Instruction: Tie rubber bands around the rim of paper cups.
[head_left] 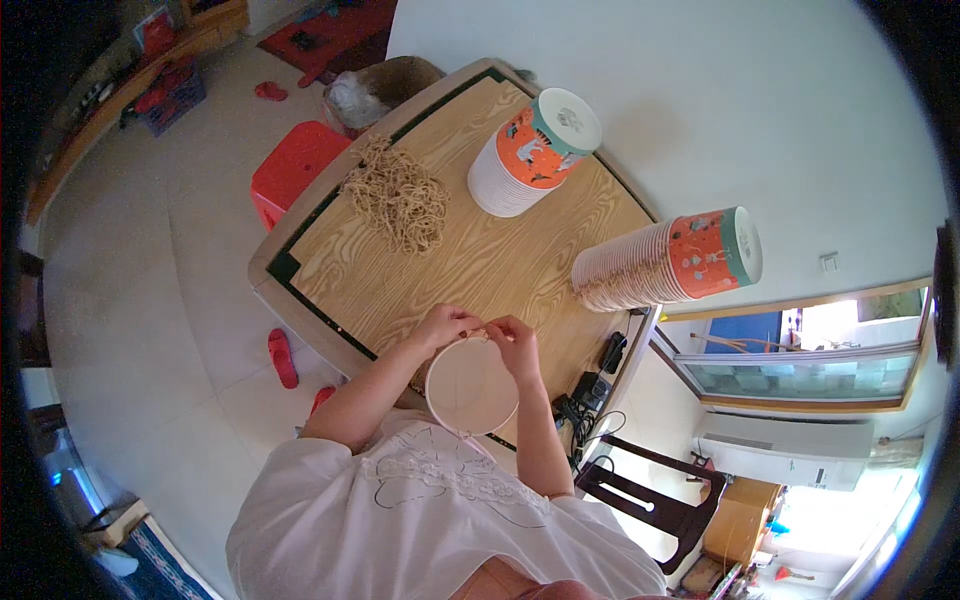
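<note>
In front of my chest a round paper tub (471,388) faces me with its open mouth, its pale inside showing. At its far rim my left hand (449,326) and my right hand (515,347) come together, fingertips pinched and nearly touching. What lies between the fingertips is too small to make out. Beyond them, on the table's left part, is a tangled heap of tan twine (405,200). A tall stack of upside-down tubs (540,150) stands at the back. To the right is another stack of tubs (670,262), with tan twine along its rims.
The wood-grain table (370,290) has a dark green border. Black adapters and cables (590,392) lie at its right edge, near a dark chair (655,500). A red stool (298,170) stands to the left, with a red slipper (283,358) on the floor. A white wall (700,110) rises behind.
</note>
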